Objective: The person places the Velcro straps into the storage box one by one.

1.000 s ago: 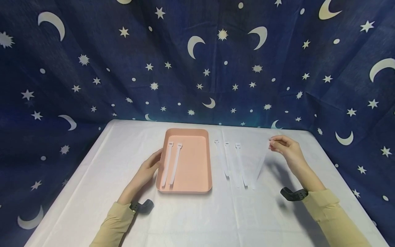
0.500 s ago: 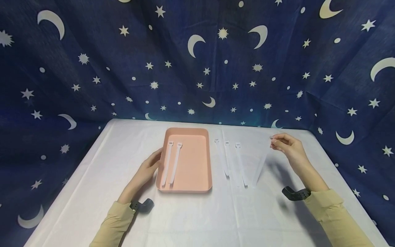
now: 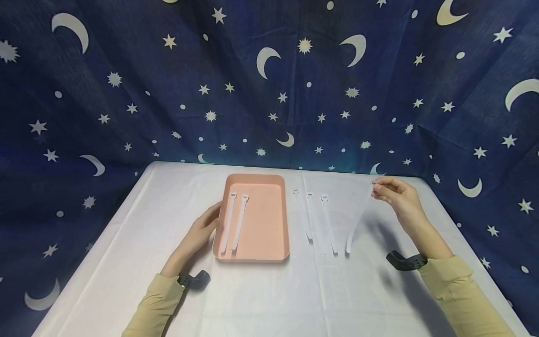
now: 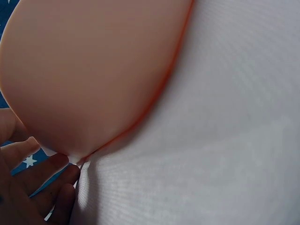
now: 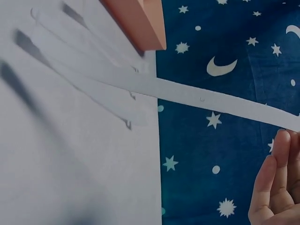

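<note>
A pink tray (image 3: 263, 220) holds two white straps (image 3: 229, 224) side by side along its left part. My left hand (image 3: 204, 229) rests against the tray's left wall; in the left wrist view its fingers (image 4: 51, 168) touch the tray's edge. To the right of the tray, three white straps (image 3: 329, 224) lie on the table, roughly lengthwise. My right hand (image 3: 402, 201) pinches one end of another white strap (image 3: 357, 227) above the table, its other end hanging low. In the right wrist view that strap (image 5: 201, 97) stretches away from the fingertips.
A white cloth (image 3: 261, 299) covers the table. Behind it hangs a dark blue curtain (image 3: 236, 61) with moons and stars. A black wrist camera (image 3: 198, 281) is on the left wrist and another (image 3: 404, 261) on the right.
My right hand has moved slightly to the right and up with the pinched strap, whose lower end now shows more clearly. The left hand and the tray have stayed in place.
</note>
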Demonstrator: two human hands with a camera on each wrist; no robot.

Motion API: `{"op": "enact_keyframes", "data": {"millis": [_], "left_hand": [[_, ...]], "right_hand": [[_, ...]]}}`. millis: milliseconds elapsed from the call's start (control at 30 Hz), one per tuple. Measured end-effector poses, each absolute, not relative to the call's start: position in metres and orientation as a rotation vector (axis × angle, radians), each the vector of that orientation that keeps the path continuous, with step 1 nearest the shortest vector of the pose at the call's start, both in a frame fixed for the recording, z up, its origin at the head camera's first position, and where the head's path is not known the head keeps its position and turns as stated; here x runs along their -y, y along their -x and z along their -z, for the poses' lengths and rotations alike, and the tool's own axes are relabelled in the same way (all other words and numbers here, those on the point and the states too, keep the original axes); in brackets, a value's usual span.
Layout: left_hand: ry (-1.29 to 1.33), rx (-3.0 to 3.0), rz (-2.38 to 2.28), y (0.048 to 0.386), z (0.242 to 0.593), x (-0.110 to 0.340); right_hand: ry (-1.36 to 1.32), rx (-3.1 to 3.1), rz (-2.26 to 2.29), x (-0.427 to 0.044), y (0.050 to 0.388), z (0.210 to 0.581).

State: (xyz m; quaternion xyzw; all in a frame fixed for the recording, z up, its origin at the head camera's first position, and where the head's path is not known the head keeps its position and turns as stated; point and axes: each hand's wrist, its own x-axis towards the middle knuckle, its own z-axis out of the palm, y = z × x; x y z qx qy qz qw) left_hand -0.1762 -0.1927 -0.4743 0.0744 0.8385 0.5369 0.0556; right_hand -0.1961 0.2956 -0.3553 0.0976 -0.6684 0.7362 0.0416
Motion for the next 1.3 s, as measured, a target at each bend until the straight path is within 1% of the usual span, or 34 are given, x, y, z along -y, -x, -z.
{"op": "enact_keyframes", "data": {"millis": [200,700,1033,1300], "left_hand": [[-0.228,-2.554,-1.625,0.177,0.473,0.193],[-0.225,-2.544,-1.636,0.177,0.473,0.194],[-0.239,-2.55,-1.633,0.176,0.473,0.194],[-0.216,-2.555,-1.625,0.177,0.475,0.194]], "right_hand": [[-0.29,2.029,-2.287,-0.285,0.196,0.349],[-0.19,2.175,-2.22,-0.239,0.205,0.335],[-0.224,2.159,-2.239,-0.202,0.216,0.333],[-0.203,2.206,-2.25,-0.169,0.225,0.335]]}}
